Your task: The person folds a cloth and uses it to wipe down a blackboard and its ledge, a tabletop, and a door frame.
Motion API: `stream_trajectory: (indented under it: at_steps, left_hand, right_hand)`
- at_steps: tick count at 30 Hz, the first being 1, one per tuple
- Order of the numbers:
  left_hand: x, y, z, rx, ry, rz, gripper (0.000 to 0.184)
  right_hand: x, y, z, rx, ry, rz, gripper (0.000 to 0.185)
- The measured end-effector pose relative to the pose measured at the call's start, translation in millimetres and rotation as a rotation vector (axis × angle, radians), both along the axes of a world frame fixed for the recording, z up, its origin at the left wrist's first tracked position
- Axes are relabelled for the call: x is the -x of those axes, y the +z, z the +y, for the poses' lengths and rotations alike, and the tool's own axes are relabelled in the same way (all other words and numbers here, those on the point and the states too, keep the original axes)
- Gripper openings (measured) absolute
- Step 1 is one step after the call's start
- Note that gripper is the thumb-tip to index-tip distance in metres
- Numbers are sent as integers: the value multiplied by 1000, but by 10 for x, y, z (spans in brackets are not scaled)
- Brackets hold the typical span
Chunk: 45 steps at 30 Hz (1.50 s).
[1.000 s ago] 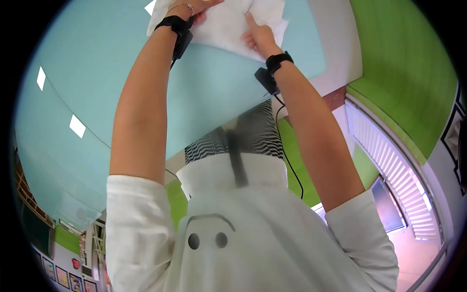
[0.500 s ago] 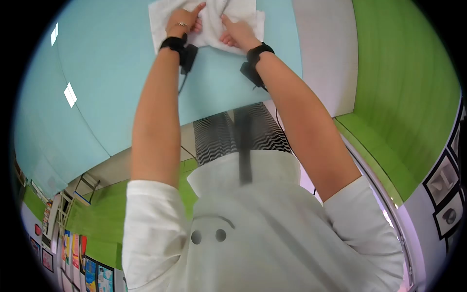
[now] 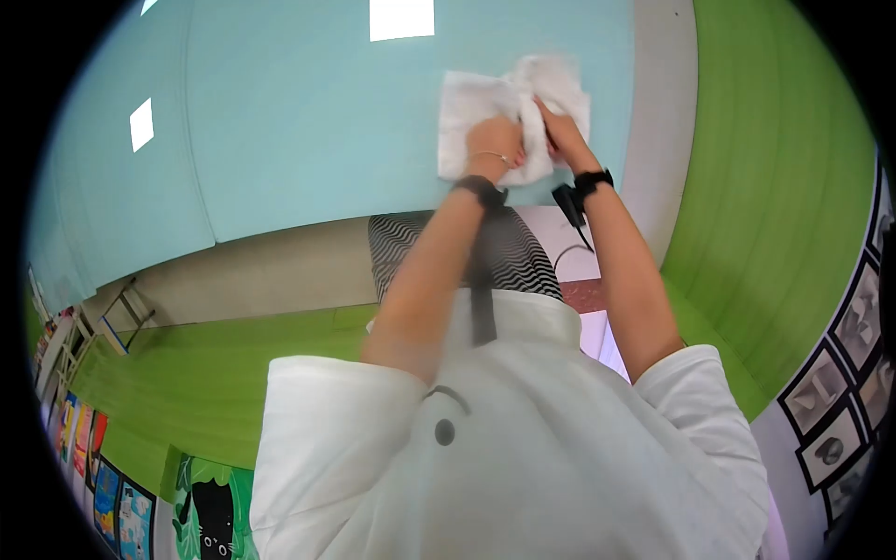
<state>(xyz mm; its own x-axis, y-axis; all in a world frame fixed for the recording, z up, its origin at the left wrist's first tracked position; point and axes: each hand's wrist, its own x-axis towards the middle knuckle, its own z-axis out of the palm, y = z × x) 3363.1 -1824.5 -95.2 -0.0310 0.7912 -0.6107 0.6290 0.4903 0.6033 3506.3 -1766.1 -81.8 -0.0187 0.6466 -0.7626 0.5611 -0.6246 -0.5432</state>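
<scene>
A white towel (image 3: pixel 461 110) lies on the light blue tabletop (image 3: pixel 308 131), its right part bunched up and slightly blurred. My left hand (image 3: pixel 495 142) is closed on the towel's middle, back of the hand upward, with most fingertips hidden. Just to its right, my right hand (image 3: pixel 563 133) grips a raised fold of the same cloth between thumb and fingers. Both wrists wear black straps, the right one with a small black box and cable. A thin bracelet circles my left wrist.
The table's front edge runs close to my striped lap (image 3: pixel 523 252). A pale strip and a green wall (image 3: pixel 775 168) border the table on the right. Framed pictures (image 3: pixel 829 452) hang at far right. A metal-legged stand (image 3: pixel 126 313) is at lower left.
In view, the towel and both hands have shifted right and lower, partly because the camera turned. The hands are closer together and the towel's right part is more bunched.
</scene>
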Motion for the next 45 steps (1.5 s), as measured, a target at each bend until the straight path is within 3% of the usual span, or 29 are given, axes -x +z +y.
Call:
stream_trajectory:
  at_steps: [1,2,5,8,10,11,12,13,15,18,21,27,31,35,37,40,45]
  left_hand:
    - [60,50,-67,48,28,-122,49]
    - [150,74,-144,-23,-68,-43,49]
    - [613,222,-290,66,-145,-148,51]
    - [1321,142,-495,-148,-298,58,22]
    - [1976,198,-638,-170,-353,137,27]
    - [2264,127,-690,-97,-145,129,29]
    - [2660,396,-709,26,103,-6,46]
    - [2977,207,-753,89,204,-100,53]
    - [3539,20,-832,122,300,-144,56]
    - [4211,126,-923,150,478,-223,57]
    - [4403,46,-1073,53,613,-186,54]
    - [3890,-95,-1291,3,853,-306,58]
    - [3006,11,-1206,138,679,-281,59]
    - [1621,65,-886,291,413,-242,59]
    - [774,-17,-786,266,220,-183,57]
    - [-324,511,-566,292,28,-176,56]
    - [-1246,211,-545,207,-117,-210,47]
  right_hand:
    - [13,-3,-138,-12,-42,5,73]
    - [13,-47,-255,7,-40,-12,72]
    - [177,-47,-524,137,-110,28,72]
    - [575,-85,-644,245,-290,84,77]
    - [1127,-3,-671,261,-116,45,80]
    - [1413,30,-722,268,-32,28,81]
    - [1678,-38,-724,237,76,55,84]
    - [2035,-15,-697,229,144,49,84]
    - [2653,29,-629,145,273,15,83]
    - [3341,-46,-499,-30,441,58,78]
    - [3754,190,-424,12,494,112,70]
    - [3379,190,-421,78,527,258,59]
    - [2509,140,-352,129,523,264,58]
    - [1057,82,-325,86,456,113,66]
    - [223,83,-385,97,339,30,68]
    - [-1007,33,-539,180,118,-37,67]
    - [-2002,93,-768,249,-120,-81,65]
